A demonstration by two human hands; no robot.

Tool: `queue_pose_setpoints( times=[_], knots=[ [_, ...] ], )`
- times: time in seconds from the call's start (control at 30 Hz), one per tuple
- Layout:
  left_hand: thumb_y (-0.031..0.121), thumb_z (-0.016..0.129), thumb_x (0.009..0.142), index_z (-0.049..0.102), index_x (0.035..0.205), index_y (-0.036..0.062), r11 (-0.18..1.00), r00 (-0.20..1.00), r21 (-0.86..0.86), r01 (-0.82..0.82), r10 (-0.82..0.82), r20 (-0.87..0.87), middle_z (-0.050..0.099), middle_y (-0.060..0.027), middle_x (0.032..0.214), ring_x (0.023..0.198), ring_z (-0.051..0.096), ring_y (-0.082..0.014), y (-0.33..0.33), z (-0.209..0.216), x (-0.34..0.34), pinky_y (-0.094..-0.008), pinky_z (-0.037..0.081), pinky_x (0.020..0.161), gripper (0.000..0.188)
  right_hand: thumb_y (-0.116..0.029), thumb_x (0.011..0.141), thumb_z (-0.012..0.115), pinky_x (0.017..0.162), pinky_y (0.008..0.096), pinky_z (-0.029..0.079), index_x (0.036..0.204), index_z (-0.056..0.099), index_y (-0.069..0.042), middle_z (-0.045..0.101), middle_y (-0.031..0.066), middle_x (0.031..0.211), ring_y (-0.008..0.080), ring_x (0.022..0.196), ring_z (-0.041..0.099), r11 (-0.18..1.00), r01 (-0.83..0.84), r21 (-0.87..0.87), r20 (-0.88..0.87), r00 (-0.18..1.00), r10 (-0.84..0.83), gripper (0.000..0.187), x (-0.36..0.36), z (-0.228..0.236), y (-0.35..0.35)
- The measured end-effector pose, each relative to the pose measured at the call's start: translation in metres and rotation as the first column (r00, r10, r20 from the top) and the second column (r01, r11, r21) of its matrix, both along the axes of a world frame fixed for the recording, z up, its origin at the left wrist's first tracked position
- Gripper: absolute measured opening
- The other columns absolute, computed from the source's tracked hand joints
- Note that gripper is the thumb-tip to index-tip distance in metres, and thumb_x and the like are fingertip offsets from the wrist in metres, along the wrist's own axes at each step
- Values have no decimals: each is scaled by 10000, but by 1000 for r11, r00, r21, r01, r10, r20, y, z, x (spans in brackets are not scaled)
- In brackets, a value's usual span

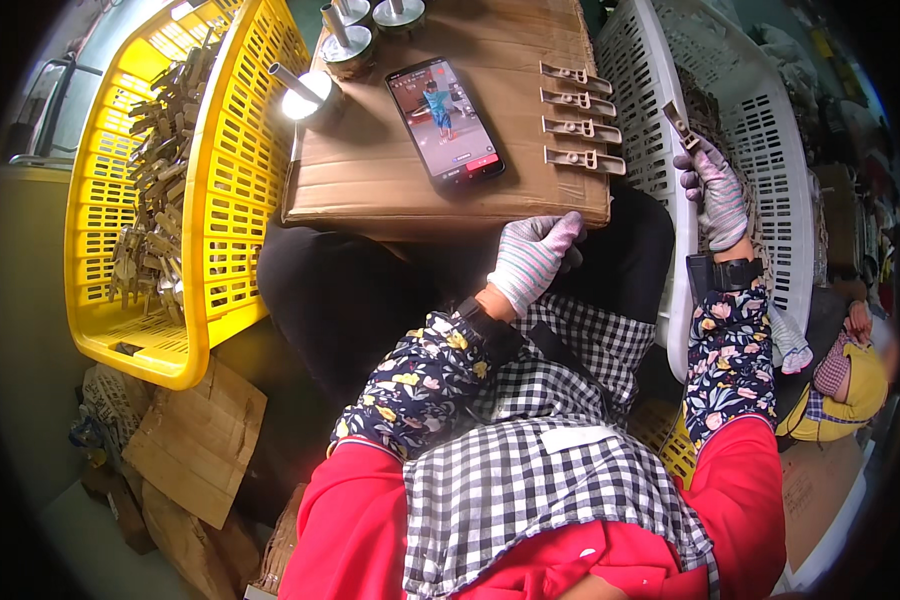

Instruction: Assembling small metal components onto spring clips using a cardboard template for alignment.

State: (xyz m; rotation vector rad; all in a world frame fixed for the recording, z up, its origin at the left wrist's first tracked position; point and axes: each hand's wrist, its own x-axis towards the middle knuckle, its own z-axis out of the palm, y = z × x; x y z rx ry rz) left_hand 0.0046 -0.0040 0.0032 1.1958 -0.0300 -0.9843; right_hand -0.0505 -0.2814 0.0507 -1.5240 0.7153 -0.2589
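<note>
My left hand [536, 258], in a striped knit glove, is closed with its fingers pressed together by the front edge of the cardboard box [370, 190]. Whatever it may hold is hidden. Over the white basket [675, 190] at the right, my right hand [718, 195] pinches a small flat metal clip [681, 127] that points up and away. Several similar metal clips [582, 130] lie in a column along the right side of the box top. A phone [446, 122] with a lit screen lies left of them.
A yellow basket [195, 290] full of metal clips [160, 180] stands at the left. Several round metal pieces with upright stems [310, 92] stand on the box's far left. Loose cardboard [198, 440] lies at lower left. Another person [840, 390] is partly visible at the right.
</note>
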Motion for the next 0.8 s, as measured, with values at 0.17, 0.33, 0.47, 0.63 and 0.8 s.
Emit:
queue_pose_setpoints(
  times=[0.17, 0.33, 0.47, 0.63, 0.8],
  knots=[
    [324, 558, 857, 629, 814, 19, 1000, 1000, -12, 1, -1, 7, 600, -49, 600, 511, 521, -80, -1, -2, 0, -200, 422, 504, 317, -255, 878, 536, 478, 125, 423, 1106, 561, -128, 602, 9, 802, 22, 597, 503, 1000, -6, -11, 1, 1000, 6, 262, 0, -2, -2],
    [326, 557, 858, 627, 810, 22, 1000, 1000, -5, 9, -9, 4, 605, -49, 607, 515, 523, -81, -1, -1, 0, -199, 419, 504, 316, -259, 879, 534, 485, 125, 425, 1106, 562, -130, 607, 8, 812, 22, 594, 502, 1000, -9, -16, 10, 1000, 10, 263, -1, -2, -2],
    [330, 558, 858, 623, 812, 25, 1000, 1000, -11, 4, -5, -13, 605, -46, 612, 518, 523, -81, -1, -1, 0, -200, 417, 506, 316, -263, 872, 546, 477, 124, 417, 1103, 563, -126, 610, 12, 820, 20, 590, 500, 1000, 8, -13, 5, 1000, -8, 268, 0, 1, 1],
    [334, 565, 855, 620, 814, 27, 1000, 999, -25, -7, 6, -33, 598, -40, 607, 523, 524, -80, -2, -5, -1, -198, 418, 514, 314, -260, 867, 554, 457, 118, 401, 1109, 555, -119, 616, 21, 817, 19, 578, 500, 1000, 19, 9, 9, 1000, -19, 280, 3, 3, 5],
    [332, 572, 851, 619, 815, 25, 1000, 1000, -30, 5, -6, -26, 595, -37, 607, 524, 524, -79, -1, -2, 0, -198, 421, 516, 312, -255, 876, 540, 439, 110, 395, 1111, 551, -111, 628, 35, 839, 17, 556, 502, 999, 27, 17, 7, 1000, -27, 276, 3, 5, 6]
  ],
)
